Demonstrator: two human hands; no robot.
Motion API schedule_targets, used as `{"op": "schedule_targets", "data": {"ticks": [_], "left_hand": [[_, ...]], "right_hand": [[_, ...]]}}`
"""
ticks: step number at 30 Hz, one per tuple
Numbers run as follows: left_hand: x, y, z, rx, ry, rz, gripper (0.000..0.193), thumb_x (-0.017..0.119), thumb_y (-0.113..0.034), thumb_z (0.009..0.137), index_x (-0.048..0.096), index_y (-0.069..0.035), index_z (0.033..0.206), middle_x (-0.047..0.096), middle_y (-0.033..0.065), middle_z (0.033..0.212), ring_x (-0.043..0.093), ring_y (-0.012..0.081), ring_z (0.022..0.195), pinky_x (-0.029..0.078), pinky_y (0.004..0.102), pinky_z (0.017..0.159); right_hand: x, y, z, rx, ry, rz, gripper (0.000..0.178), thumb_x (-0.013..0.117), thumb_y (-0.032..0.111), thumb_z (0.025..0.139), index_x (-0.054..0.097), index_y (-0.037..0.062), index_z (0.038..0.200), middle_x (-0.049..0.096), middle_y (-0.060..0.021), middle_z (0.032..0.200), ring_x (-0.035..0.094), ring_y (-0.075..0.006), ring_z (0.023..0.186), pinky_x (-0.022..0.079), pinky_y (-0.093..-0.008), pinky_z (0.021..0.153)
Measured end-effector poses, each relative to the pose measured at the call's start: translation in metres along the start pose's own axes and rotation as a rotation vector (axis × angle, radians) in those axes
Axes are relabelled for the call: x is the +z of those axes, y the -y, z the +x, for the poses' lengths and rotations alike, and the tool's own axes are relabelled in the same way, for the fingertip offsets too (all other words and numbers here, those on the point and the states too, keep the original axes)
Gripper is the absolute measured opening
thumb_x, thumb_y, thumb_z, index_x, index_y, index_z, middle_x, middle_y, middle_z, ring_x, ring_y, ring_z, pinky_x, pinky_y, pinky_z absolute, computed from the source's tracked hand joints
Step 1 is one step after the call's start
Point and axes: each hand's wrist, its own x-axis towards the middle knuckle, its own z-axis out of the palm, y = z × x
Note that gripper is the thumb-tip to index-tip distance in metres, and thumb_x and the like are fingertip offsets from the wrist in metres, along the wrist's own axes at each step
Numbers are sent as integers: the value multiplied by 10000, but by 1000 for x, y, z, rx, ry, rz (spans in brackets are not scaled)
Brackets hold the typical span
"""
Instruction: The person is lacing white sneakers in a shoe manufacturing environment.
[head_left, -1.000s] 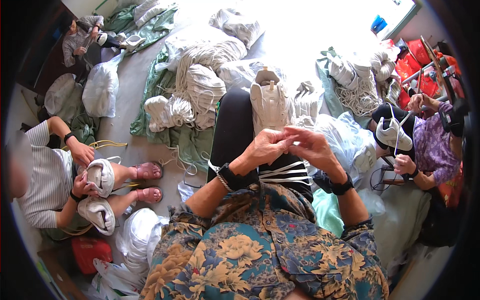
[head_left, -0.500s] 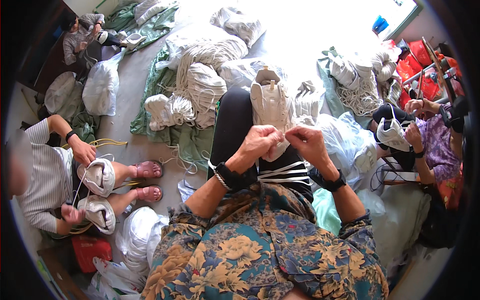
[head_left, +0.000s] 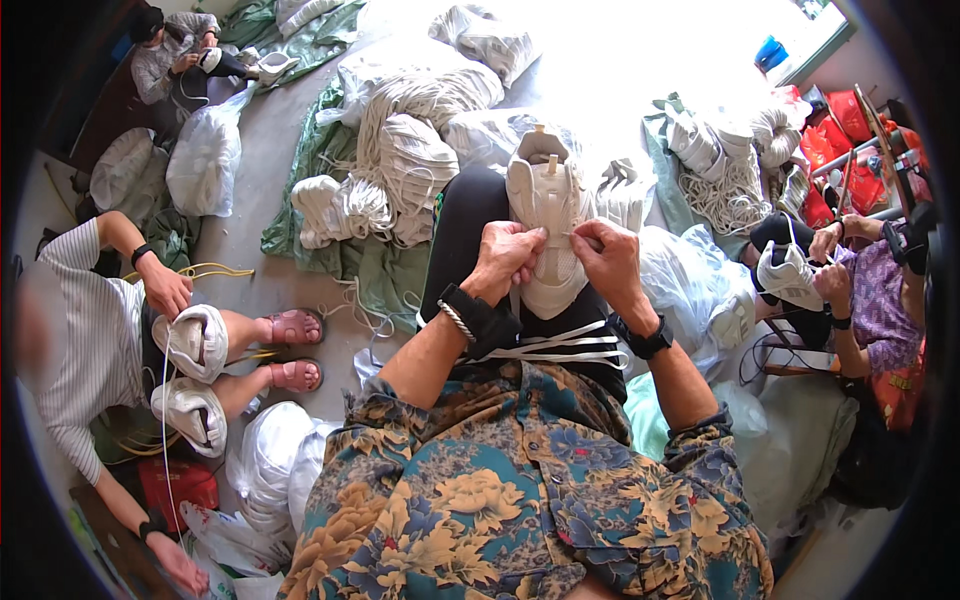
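Note:
An off-white sneaker (head_left: 548, 205) rests on my dark-trousered lap, its heel pointing away from me and its toe toward me. At the left edge of its lacing area, my left hand (head_left: 506, 262) is closed in a pinch. My right hand (head_left: 612, 264) pinches at the opposite edge, fingertips close to the eyelets. Both seem to grip a white shoelace, though the fingers mostly cover it. Several loose strands of white shoelace (head_left: 565, 350) lie across my lap below the shoe.
Bundled white shoes (head_left: 415, 165) and cords lie on green sacking (head_left: 385, 280) ahead. Clear plastic bags (head_left: 690, 285) sit to my right. Co-workers lace white shoes at the left (head_left: 195, 340), far left and right (head_left: 790, 270). Red bags (head_left: 838, 125) are stacked at the far right.
My hands have moved apart and slightly up, from almost meeting over the shoe's toe to its two sides. The left co-worker's lower hand has pulled a lace out toward the bottom.

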Motion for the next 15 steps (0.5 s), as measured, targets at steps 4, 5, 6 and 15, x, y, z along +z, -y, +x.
{"op": "schedule_targets", "data": {"ticks": [4,5,6,15], "left_hand": [[4,0,2,-17,-32,15,248,637,-217,817,562,-41,660,502,0,513,425,70,348,305,199,306],[4,0,1,-15,-37,13,246,639,-216,815,563,-40,660,503,2,512,424,70,348,305,201,305],[4,-1,2,-18,-36,9,246,639,-216,815,563,-40,660,503,2,512,424,70,348,305,201,305],[-1,7,3,-23,-1,-64,245,657,-218,810,569,-29,682,501,2,507,414,62,343,297,193,298]], "right_hand": [[-3,7,7,-93,38,-199,106,615,114,738,629,14,769,616,-127,632,630,-233,590,475,-310,559],[-4,6,9,-134,59,-224,99,612,109,733,626,15,758,614,-128,631,625,-239,585,473,-317,559],[-6,4,12,-132,63,-226,99,612,109,733,626,15,758,614,-128,631,625,-239,585,473,-317,559],[-8,-3,13,60,154,23,119,626,100,735,631,-12,776,616,-108,627,586,-145,564,464,-273,557]]}}
